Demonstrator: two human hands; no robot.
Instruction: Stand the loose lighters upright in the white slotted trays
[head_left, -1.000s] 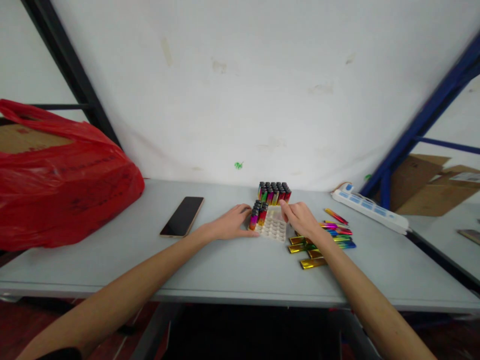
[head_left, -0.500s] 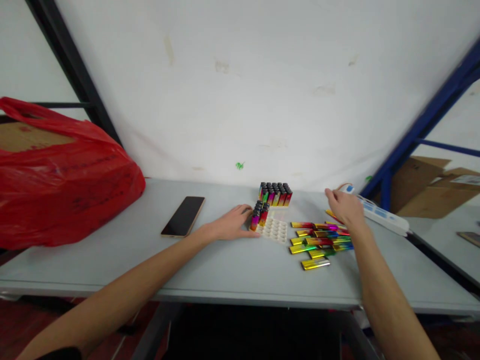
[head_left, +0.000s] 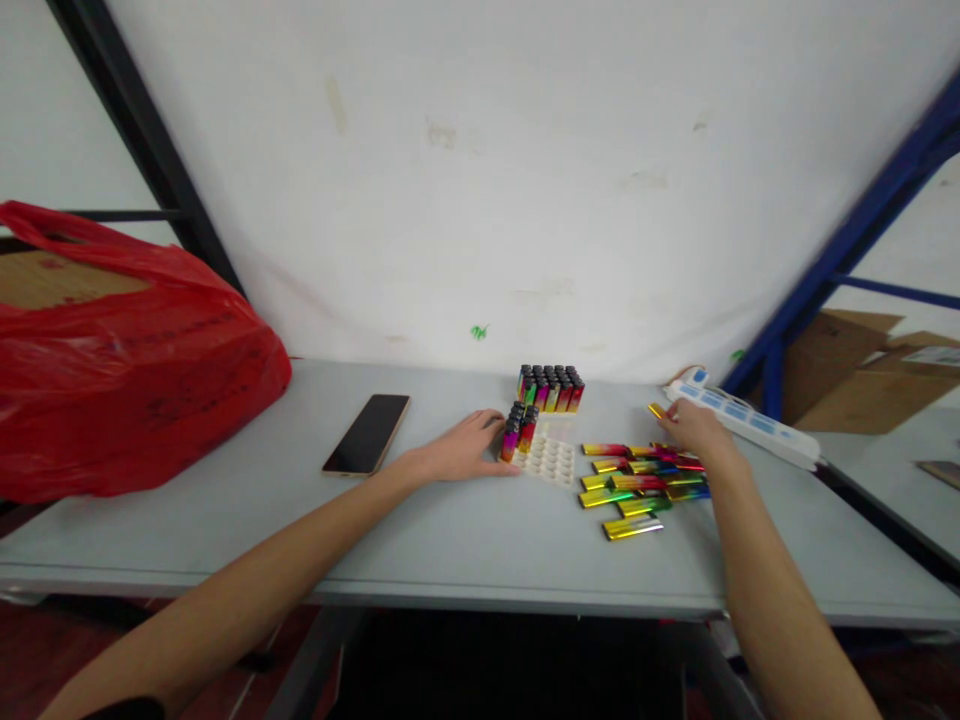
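A white tray (head_left: 551,461) with round holes lies mid-table, several multicoloured lighters (head_left: 519,432) standing upright at its left end. Around that end curves my left hand (head_left: 469,447), thumb along the front edge and fingers behind, gripping the tray. My right hand (head_left: 694,425) pinches a lighter (head_left: 657,411) whose yellow end sticks out to the left; the rest of it is hidden by the fingers. Below this hand, a loose pile of shiny lighters (head_left: 637,484) lies flat on the table. Behind the tray stands a full block of upright lighters (head_left: 552,390) with black tops.
A black phone (head_left: 367,434) lies left of my left hand. A bulging red plastic bag (head_left: 135,370) fills the table's left end. At the right are a white power strip (head_left: 750,420) and, beyond a blue frame post (head_left: 855,250), an open cardboard box (head_left: 862,390).
My right hand has come slightly down and turned, and the pinched lighter's yellow end now shows. My left hand stays at the tray.
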